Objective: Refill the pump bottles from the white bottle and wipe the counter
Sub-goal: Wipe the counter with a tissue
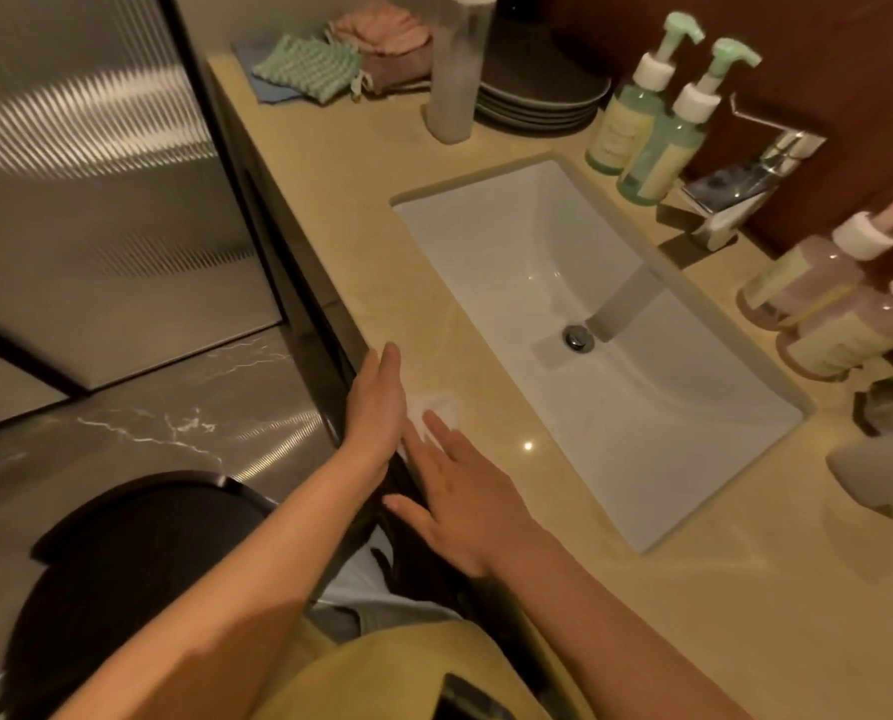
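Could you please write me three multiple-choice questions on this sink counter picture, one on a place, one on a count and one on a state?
1. Where does the white bottle stand?
A. in the basin
B. beside the stack of plates
C. on the floor

2. How many green pump bottles stand beside the faucet?
A. one
B. two
C. four

3. How are the left hand and the right hand?
A. fingers straight, at a white wipe near the edge of the counter
B. each gripping a pump bottle
C. both clenched in fists

Answers:
1 B: it stands at the back, next to the plates.
2 B: two green pumps stand side by side.
3 A: both hands show straight fingers, and the wipe peeks out between them.
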`<act>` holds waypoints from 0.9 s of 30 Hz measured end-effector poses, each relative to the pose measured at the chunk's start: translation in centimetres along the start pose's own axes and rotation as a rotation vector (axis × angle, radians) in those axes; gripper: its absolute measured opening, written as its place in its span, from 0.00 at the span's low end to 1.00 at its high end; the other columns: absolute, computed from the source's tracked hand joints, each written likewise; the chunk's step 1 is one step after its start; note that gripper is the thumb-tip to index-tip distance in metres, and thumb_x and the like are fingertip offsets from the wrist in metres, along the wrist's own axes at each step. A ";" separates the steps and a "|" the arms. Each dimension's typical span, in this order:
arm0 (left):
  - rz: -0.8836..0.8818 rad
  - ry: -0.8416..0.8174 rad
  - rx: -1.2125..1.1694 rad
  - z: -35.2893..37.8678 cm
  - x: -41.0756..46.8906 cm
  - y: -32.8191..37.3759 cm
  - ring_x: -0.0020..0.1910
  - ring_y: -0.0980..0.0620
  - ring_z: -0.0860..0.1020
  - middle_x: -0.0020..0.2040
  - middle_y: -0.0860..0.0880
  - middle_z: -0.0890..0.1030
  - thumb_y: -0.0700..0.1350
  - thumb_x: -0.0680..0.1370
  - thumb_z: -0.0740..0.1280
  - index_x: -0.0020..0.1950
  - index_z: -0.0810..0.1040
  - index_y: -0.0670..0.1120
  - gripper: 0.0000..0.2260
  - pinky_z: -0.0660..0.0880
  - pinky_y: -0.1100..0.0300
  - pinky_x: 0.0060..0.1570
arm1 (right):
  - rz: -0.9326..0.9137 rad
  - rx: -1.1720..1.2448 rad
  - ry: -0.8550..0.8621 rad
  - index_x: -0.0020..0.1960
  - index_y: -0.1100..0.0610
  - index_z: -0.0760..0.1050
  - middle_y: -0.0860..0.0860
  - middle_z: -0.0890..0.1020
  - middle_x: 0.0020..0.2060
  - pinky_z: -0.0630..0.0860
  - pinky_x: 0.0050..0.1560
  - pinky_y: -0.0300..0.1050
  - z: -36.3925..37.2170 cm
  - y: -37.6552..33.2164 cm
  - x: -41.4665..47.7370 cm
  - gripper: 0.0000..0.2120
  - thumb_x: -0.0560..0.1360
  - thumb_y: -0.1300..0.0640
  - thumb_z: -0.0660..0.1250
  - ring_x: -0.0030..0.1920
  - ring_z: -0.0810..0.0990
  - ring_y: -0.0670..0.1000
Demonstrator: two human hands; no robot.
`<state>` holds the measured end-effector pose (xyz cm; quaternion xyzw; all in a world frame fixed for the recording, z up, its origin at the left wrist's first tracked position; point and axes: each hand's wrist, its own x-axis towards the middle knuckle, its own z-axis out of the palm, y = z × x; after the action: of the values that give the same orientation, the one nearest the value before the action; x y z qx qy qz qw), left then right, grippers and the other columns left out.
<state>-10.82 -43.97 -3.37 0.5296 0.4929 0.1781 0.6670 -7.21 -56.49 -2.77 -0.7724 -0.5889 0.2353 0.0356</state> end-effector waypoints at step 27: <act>0.068 0.012 0.015 -0.5 -1.1 -0.9 0.73 0.56 0.61 0.75 0.52 0.63 0.48 0.83 0.55 0.77 0.58 0.45 0.22 0.56 0.67 0.63 | 0.190 0.124 0.052 0.75 0.51 0.31 0.48 0.36 0.75 0.38 0.72 0.42 0.1 -0.5 -1.3 0.41 0.75 0.30 0.45 0.74 0.35 0.46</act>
<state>-12.02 -44.82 -3.67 0.5499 0.4799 0.2002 0.6536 -7.97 -57.60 -2.28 -0.8268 -0.4964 0.2534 0.0760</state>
